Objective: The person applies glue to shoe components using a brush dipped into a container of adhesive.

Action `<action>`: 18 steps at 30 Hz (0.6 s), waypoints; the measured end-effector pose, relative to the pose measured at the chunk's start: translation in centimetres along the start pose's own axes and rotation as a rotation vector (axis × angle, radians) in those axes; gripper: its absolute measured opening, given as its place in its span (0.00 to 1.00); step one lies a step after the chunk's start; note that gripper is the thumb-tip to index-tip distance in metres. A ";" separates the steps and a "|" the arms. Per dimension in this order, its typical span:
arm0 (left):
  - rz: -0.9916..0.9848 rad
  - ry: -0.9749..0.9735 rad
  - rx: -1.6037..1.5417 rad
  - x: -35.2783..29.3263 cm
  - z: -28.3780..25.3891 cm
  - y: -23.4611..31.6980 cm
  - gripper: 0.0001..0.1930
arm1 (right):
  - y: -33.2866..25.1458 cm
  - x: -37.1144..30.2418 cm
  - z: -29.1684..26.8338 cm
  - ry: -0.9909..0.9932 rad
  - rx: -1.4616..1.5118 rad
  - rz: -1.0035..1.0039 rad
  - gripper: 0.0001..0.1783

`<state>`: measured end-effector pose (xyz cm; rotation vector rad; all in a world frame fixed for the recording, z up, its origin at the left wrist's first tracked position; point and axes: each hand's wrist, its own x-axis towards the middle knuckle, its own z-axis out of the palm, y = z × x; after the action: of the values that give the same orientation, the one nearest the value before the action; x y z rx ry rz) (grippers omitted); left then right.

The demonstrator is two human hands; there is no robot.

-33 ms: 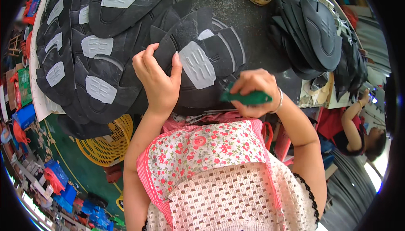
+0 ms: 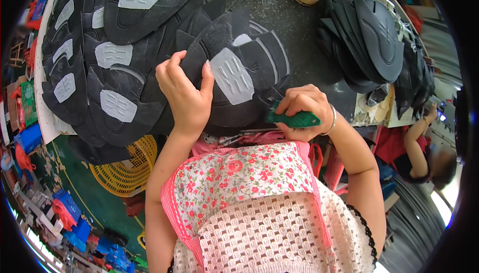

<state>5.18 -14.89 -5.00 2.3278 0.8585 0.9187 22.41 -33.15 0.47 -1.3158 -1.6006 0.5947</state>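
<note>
Logging, largest first, around the black shoe sole point(image 2: 234, 73) with its grey tread patch: I am seeing a fanned stack of soles point(image 2: 100, 68) lying to its left and a dark sole pile point(image 2: 371, 38) sitting to its right. The left hand point(image 2: 184, 96) is pinching its near edge. The right hand point(image 2: 304, 111) is gripping a green-handled tool point(image 2: 294, 119) against its lower right rim.

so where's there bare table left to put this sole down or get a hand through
The one bare strip of dark table runs between the sole under the left hand and the right-side sole stack. The left side is crowded with overlapping soles. The right hand grips a green tool at the near edge.
</note>
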 end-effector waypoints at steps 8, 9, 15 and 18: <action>0.055 0.026 0.013 0.2 -0.1 0.5 0.20 | 1.2 3.1 1.1 0.774 0.168 0.289 0.14; 0.033 0.030 0.002 0.0 -0.3 0.3 0.19 | 1.9 2.9 1.2 0.645 0.042 0.197 0.14; -0.008 0.134 -0.097 1.3 -1.6 -1.2 0.11 | 1.7 3.1 -1.0 0.550 0.124 0.260 0.15; -0.167 0.366 -0.130 5.0 -4.0 -5.6 0.11 | 1.4 5.1 -2.7 0.672 0.042 0.251 0.15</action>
<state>3.06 -6.67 -3.79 1.9740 1.0833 1.3067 25.62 -28.46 2.31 -1.4922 -0.8798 0.2783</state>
